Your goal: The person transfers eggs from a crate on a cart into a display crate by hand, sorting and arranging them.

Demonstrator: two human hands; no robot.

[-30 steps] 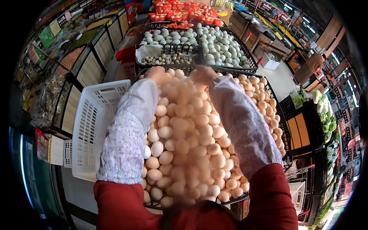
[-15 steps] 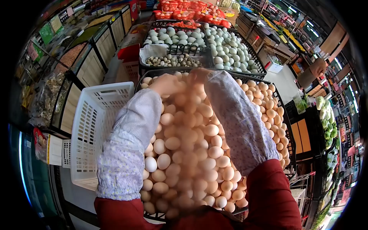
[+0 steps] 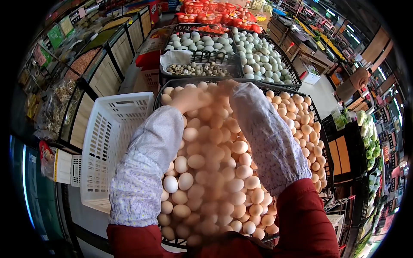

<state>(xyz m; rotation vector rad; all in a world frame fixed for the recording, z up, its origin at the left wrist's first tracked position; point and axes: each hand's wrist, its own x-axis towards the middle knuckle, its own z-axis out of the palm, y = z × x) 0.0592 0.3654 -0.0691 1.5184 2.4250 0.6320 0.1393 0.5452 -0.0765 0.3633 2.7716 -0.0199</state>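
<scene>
Brown eggs (image 3: 196, 161) fill a wide black crate (image 3: 329, 165) in front of me, with a paler egg (image 3: 171, 184) near its left side. My left hand (image 3: 192, 99) is low over the eggs at the crate's far end, palm down. Beside it, to the right, my right hand (image 3: 224, 88) reaches over the same far rows. A blurry vertical smear covers the fingers of both hands, so what they hold, if anything, is hidden. Both forearms wear pale patterned sleeve covers over red sleeves.
An upright white plastic basket (image 3: 95, 161) stands against the crate's left side. Beyond are speckled quail eggs (image 3: 198, 69) in a lined tray and crates of pale green eggs (image 3: 262, 58). Red-netted egg packs (image 3: 211, 18) lie behind. A person (image 3: 353, 84) is at the right, near vegetables (image 3: 371, 136).
My left hand has come slightly nearer to me and to the right. My right hand stays at nearly the same place. The view has shifted a little.
</scene>
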